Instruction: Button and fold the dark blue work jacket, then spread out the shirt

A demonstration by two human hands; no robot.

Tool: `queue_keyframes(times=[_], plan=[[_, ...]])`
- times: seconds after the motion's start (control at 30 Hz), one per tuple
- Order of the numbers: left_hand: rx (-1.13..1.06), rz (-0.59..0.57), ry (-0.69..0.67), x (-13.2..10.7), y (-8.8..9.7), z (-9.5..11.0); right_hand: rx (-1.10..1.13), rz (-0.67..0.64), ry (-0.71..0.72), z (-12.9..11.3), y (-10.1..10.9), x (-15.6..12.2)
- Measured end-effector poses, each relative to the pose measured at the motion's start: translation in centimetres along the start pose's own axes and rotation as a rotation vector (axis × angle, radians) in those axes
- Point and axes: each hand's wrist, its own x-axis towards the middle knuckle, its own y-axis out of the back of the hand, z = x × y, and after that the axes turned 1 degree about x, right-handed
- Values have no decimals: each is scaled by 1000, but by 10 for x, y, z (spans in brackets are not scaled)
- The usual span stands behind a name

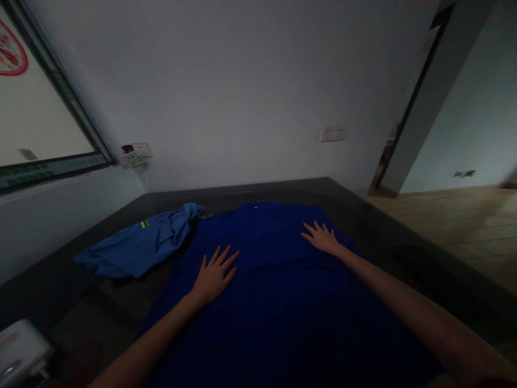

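Observation:
A dark blue shirt [262,302] lies spread over the table, its collar end toward the wall. My left hand [213,276] rests flat on the shirt's left part, fingers spread. Farther up on the right, my right hand [321,238] also lies on the cloth with its fingers apart. Neither hand grips the fabric. Left of the shirt lies a crumpled lighter blue garment [141,242] with a small yellow-green patch. The near part of the dark blue shirt is too dark to make out in detail.
The dark table [355,215] meets a white wall bearing a socket plate [333,133]. More sockets [136,156] sit at the left corner below a window. A white device [23,347] stands at the lower left. Beyond the table's right edge is a tiled floor [456,215].

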Motion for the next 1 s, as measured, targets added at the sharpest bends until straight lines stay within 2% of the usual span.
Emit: queue_keyframes(times=[0.23,0.7,1.0], plan=[[7,-19,-8,7,2,-2,-2,63,-3,1,-12,1],[-3,-8,-3,70,-9,-21,9,12,-18,3,-4,68],[-26,-10,-13,91,-10,-30,14,-20,-21,2,-4,93]])
